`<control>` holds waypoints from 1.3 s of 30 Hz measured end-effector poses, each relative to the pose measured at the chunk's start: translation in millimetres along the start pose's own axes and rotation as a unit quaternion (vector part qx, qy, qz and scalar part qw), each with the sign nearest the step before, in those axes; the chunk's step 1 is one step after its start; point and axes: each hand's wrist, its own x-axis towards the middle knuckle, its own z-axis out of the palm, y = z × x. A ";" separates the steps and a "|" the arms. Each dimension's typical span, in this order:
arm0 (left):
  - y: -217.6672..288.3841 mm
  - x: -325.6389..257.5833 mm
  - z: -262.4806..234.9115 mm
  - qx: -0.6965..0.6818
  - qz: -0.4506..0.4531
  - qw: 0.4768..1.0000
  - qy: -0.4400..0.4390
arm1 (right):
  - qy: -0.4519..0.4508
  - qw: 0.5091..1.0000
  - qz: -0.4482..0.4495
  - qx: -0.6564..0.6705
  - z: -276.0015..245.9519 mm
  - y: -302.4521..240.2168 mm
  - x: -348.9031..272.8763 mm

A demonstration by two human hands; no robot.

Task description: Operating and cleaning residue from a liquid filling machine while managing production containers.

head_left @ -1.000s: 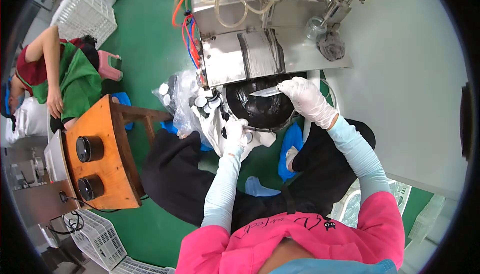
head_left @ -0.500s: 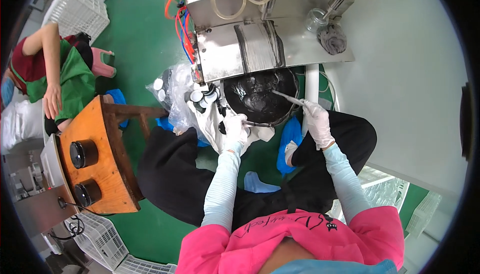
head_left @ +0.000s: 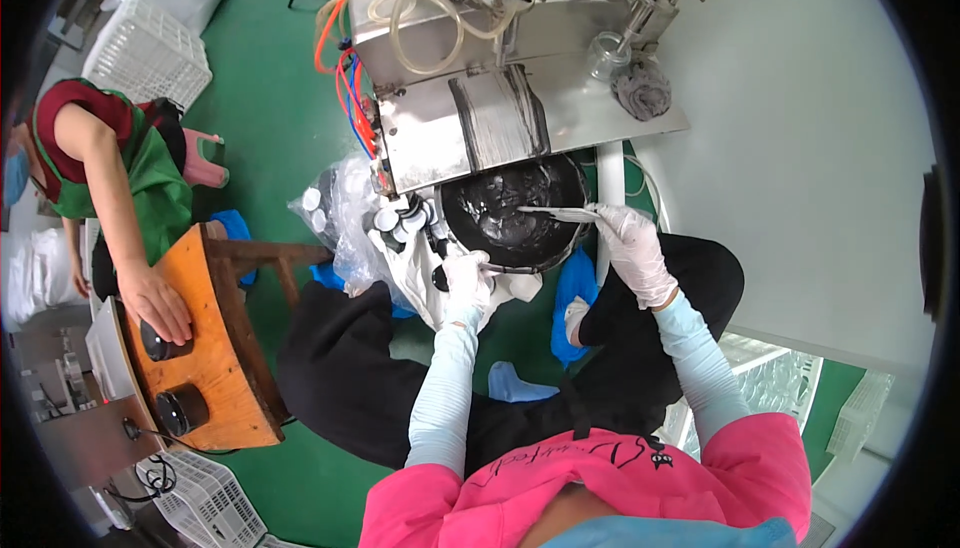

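A round basin [head_left: 579,240] holds thick, glossy black paste [head_left: 500,198] below the steel plate of a machine. My right hand [head_left: 634,253], in a white glove, is closed on a long pale spatula [head_left: 560,214]. Its blade reaches left over the paste, its tip dark. My gloved left hand [head_left: 467,280] is closed at the basin's near-left rim. From its fingers a thin black-smeared tool [head_left: 512,269] runs along the near rim; its other end is hidden in the hand. A white cloth or bag [head_left: 408,266] lies beside that hand.
Black paste streaks the steel plate [head_left: 415,138]. A glass jar [head_left: 607,56] and a grey rag [head_left: 641,90] sit at its right. At left, a co-worker's hand [head_left: 155,303] rests on a black jar; another black jar [head_left: 182,409] shares the wooden stool [head_left: 235,388]. Lids [head_left: 405,220] lie near the basin.
The right hand's spatula has turned flatter, its tip shifting left across the paste. The co-worker's hand has come onto the far black jar. The whole view has shifted slightly.
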 end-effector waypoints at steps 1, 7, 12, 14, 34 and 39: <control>-0.6 1.6 1.3 -0.018 -0.006 1.000 -0.007 | 0.002 0.999 -0.017 0.031 -9.3 -2.4 15.5; -4.9 8.7 0.4 -0.015 0.001 1.000 0.004 | 0.103 0.971 -0.193 -0.100 -20.9 6.4 133.4; -3.0 11.7 2.0 -0.013 0.021 1.000 -0.015 | 0.037 0.961 -0.180 -0.204 8.2 23.6 206.9; -0.5 10.6 5.2 -0.035 -0.004 0.999 -0.030 | 0.006 0.970 -0.156 -0.187 15.7 26.6 218.2; -7.9 4.5 2.7 -0.038 0.022 0.999 -0.017 | -0.107 0.949 -0.229 -0.186 -10.0 -9.3 91.3; -5.9 1.4 2.3 -0.039 0.031 0.999 -0.011 | -0.079 0.972 -0.148 -0.163 -1.4 -15.2 59.0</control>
